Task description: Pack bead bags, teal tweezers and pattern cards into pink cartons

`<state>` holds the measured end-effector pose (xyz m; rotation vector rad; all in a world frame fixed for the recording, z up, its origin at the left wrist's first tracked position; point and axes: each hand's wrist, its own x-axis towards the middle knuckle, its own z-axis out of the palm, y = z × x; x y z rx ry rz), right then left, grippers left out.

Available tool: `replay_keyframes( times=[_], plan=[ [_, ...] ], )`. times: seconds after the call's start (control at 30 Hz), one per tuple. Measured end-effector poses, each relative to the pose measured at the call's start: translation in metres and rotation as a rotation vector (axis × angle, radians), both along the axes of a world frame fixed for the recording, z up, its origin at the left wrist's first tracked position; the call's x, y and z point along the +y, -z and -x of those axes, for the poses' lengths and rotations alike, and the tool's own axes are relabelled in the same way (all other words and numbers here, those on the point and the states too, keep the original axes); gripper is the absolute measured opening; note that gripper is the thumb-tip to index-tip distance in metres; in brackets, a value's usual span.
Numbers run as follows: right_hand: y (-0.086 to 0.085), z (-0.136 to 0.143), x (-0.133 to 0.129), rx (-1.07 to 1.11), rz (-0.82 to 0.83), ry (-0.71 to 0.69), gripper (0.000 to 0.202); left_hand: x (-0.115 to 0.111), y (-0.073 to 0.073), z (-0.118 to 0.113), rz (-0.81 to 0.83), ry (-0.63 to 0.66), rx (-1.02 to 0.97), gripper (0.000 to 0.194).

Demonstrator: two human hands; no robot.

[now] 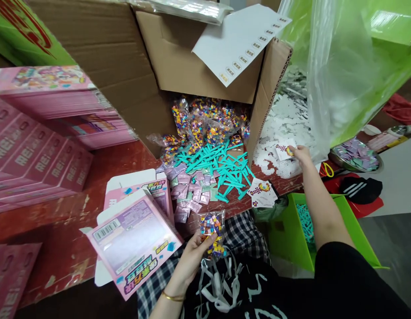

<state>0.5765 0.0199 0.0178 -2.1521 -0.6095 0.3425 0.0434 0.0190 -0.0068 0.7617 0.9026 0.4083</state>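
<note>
My left hand (196, 249) is closed around a small clear bag of colourful beads (212, 230), held low over my lap. Out to the right, my right hand (301, 155) pinches a printed pattern card (283, 149) above a heap of white perforated pieces (281, 117). A small stack of similar cards (262, 193) lies at the table's front edge. Between the hands are a pile of teal plastic sticks (232, 170) and many small pink and green packets (188, 190). Flat pink boxes (135, 239) lie at the left hand's side, partly overlapping.
More bead bags (208, 119) fill an open cardboard carton (199, 57) at the back. Stacked pink boxes (36, 150) stand on the red table (69, 221) at left. At right are a green bin (288, 239) with teal sticks and a metal bowl (356, 155) of packets.
</note>
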Motion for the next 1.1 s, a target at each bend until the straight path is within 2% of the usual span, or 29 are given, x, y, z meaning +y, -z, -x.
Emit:
replay_keyframes(
  times=[0.1, 0.2, 0.27, 0.33, 0.43, 0.5, 0.53, 0.6, 0.7, 0.77, 0.8, 0.87, 0.93, 1.03, 1.1],
  plan=[
    [0.001, -0.03, 0.03, -0.059, -0.008, 0.071, 0.03, 0.002, -0.003, -0.005, 0.012, -0.038, 0.005, 0.042],
    [0.008, -0.042, 0.054, -0.093, 0.031, 0.068, 0.034, 0.005, -0.005, -0.009, 0.1, -0.113, -0.014, 0.046],
    [0.009, -0.047, 0.062, -0.095, 0.033, 0.052, 0.04, 0.007, -0.006, -0.011, 0.165, -0.173, -0.026, 0.049],
    [0.004, -0.052, 0.057, -0.108, -0.012, 0.011, 0.044, 0.009, -0.008, -0.011, 0.159, -0.217, -0.036, 0.053],
    [-0.011, -0.042, 0.027, -0.154, -0.178, -0.102, 0.038, 0.011, -0.007, -0.013, 0.055, -0.231, -0.035, 0.054],
    [-0.019, -0.004, -0.002, -0.112, -0.283, -0.11, 0.036, 0.013, -0.002, -0.017, 0.005, -0.249, -0.027, 0.053],
    [-0.021, 0.026, -0.016, -0.015, -0.309, -0.087, 0.036, 0.013, 0.001, -0.019, -0.008, -0.266, -0.033, 0.052],
    [-0.017, 0.107, -0.038, 0.267, -0.326, -0.094, 0.037, 0.013, 0.009, -0.026, -0.012, -0.311, -0.082, 0.052],
    [0.008, 0.242, -0.05, 0.607, -0.288, -0.192, 0.042, 0.009, 0.02, -0.037, 0.008, -0.336, -0.208, 0.06],
    [0.028, 0.313, -0.046, 0.632, -0.31, -0.243, 0.039, 0.004, 0.021, -0.043, -0.011, -0.324, -0.281, 0.072],
    [0.036, 0.339, -0.043, 0.576, -0.317, -0.27, 0.035, 0.002, 0.021, -0.044, -0.034, -0.325, -0.292, 0.076],
    [0.047, 0.371, -0.038, 0.41, -0.333, -0.344, 0.03, -0.001, 0.017, -0.045, -0.083, -0.361, -0.253, 0.078],
    [0.05, 0.38, -0.032, 0.264, -0.341, -0.436, 0.03, -0.001, 0.013, -0.045, -0.108, -0.42, -0.185, 0.071],
    [0.047, 0.364, -0.01, 0.136, -0.346, -0.461, 0.035, 0.002, 0.013, -0.044, -0.097, -0.472, -0.188, 0.062],
    [0.044, 0.342, 0.019, -0.015, -0.308, -0.464, 0.035, 0.003, 0.017, -0.043, -0.064, -0.486, -0.197, 0.06]
  ],
)
